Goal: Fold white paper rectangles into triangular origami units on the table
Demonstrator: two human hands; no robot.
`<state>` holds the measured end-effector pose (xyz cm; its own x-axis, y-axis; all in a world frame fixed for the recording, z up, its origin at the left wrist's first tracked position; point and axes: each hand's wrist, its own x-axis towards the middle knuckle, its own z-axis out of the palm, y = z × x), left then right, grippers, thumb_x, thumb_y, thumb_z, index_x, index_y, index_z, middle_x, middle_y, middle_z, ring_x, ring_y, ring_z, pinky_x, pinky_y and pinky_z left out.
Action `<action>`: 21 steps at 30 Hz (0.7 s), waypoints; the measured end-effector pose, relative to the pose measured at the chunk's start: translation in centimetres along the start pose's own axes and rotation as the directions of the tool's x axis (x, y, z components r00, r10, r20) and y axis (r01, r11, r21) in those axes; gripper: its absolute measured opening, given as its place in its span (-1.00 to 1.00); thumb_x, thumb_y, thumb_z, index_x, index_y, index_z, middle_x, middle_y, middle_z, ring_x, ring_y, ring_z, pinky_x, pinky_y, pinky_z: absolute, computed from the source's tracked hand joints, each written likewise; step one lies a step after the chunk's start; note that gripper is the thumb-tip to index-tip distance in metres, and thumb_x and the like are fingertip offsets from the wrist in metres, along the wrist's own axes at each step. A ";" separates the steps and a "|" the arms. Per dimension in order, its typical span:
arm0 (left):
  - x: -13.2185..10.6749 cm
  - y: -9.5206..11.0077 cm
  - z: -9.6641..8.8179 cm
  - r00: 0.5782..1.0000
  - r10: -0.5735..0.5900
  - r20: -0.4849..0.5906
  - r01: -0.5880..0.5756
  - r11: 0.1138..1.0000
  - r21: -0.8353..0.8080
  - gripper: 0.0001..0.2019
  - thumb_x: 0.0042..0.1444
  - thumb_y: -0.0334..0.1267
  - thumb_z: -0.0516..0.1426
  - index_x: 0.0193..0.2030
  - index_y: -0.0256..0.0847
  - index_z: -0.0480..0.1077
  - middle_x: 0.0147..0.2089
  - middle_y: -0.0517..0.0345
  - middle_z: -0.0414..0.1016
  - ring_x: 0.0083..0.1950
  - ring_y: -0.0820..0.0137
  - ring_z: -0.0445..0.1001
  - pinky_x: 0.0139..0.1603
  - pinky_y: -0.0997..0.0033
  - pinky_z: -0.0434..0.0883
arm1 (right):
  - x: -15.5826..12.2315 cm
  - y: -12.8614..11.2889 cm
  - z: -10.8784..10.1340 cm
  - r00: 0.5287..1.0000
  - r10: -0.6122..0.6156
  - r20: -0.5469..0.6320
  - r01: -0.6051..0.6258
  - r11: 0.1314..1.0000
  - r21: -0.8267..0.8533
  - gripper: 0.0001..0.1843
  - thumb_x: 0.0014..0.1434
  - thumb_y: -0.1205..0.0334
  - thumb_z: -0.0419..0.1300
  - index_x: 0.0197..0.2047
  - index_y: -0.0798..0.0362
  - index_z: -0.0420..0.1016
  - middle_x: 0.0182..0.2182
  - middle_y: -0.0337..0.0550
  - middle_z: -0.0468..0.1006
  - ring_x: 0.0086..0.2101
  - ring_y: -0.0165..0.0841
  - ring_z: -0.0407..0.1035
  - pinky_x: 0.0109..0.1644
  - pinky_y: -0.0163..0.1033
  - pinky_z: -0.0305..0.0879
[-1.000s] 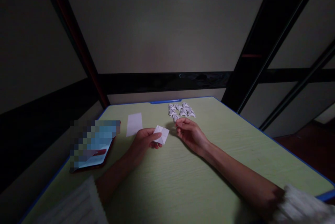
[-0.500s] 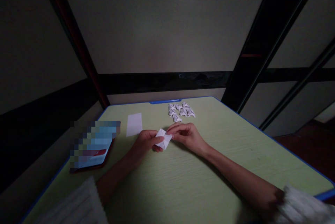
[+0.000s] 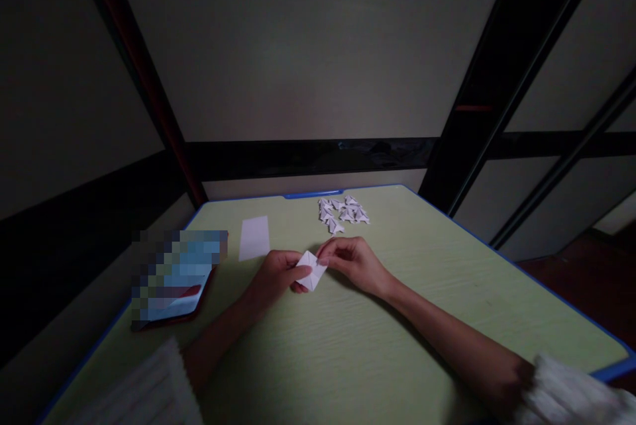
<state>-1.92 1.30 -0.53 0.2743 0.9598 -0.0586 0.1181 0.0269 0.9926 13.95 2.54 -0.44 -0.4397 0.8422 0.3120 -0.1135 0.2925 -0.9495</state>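
A small folded square of white paper [image 3: 310, 279], marked with crease lines, is held up over the middle of the table. My left hand [image 3: 281, 271] grips its left side, thumb on top and fingers underneath. At the paper's upper right edge, my right hand [image 3: 354, 262] pinches a corner between thumb and fingertips. Beyond the hands lie several folded white paper figures [image 3: 346, 214] in a loose cluster. A flat white sheet of paper [image 3: 254, 237] rests on the table beyond my left hand.
On the left of the pale green table [image 3: 427, 359] lies a tablet [image 3: 191, 286] with a lit screen and a dark red case edge. Blue trim [image 3: 314, 194] runs along the table's border. A panelled wall [image 3: 308, 47] rises behind the far edge.
My right fingertips have closed in on the paper's upper right corner. The paper sits slightly lower in the view, and the left hand keeps its grip.
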 end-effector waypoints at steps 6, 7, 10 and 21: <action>0.0 0.1 0.1 1.000 0.013 0.005 -0.014 0.999 0.033 -0.88 -0.28 -0.31 0.10 -0.63 -0.36 0.37 -0.75 0.25 0.35 -0.71 0.55 0.27 -0.68 0.57 0.20 | -0.2 0.3 0.4 0.999 -0.030 0.014 0.030 0.999 0.024 -0.95 -0.05 0.38 0.11 -0.52 0.15 0.33 -0.46 -0.19 0.42 -0.42 -0.46 0.28 -0.29 -0.30 0.18; 0.1 0.1 0.1 1.000 0.017 0.011 -0.017 0.999 0.039 -0.88 -0.27 -0.31 0.10 -0.63 -0.36 0.36 -0.75 0.25 0.35 -0.71 0.55 0.27 -0.68 0.57 0.21 | -0.3 0.2 0.5 0.999 -0.038 0.013 0.038 0.999 0.021 -0.95 -0.04 0.38 0.10 -0.51 0.15 0.32 -0.45 -0.18 0.41 -0.41 -0.45 0.28 -0.28 -0.30 0.17; 0.2 -0.2 0.0 0.999 0.025 0.028 -0.026 0.998 0.053 -0.88 -0.25 -0.31 0.09 -0.63 -0.35 0.36 -0.75 0.25 0.34 -0.71 0.56 0.27 -0.69 0.58 0.21 | -0.3 0.1 0.7 0.999 -0.050 -0.001 0.050 0.999 0.005 -0.95 -0.03 0.39 0.09 -0.51 0.15 0.31 -0.45 -0.17 0.40 -0.40 -0.45 0.27 -0.28 -0.30 0.17; -0.4 0.0 0.8 0.998 0.052 -0.040 -0.044 0.981 0.190 -0.89 -0.24 -0.30 0.12 -0.57 -0.33 0.34 -0.68 0.27 0.35 -0.66 0.54 0.31 -0.66 0.59 0.24 | -0.3 0.3 0.7 0.998 -0.010 -0.060 0.003 0.993 -0.114 -0.93 -0.05 0.35 0.10 -0.52 0.15 0.30 -0.56 -0.24 0.35 -0.50 -0.47 0.23 -0.39 -0.34 0.16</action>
<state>-1.26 0.70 -0.60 0.2418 0.9703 -0.0026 0.2851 -0.0685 0.9560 13.46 2.08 -0.84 -0.3847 0.8649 0.3225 -0.0120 0.3447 -0.9386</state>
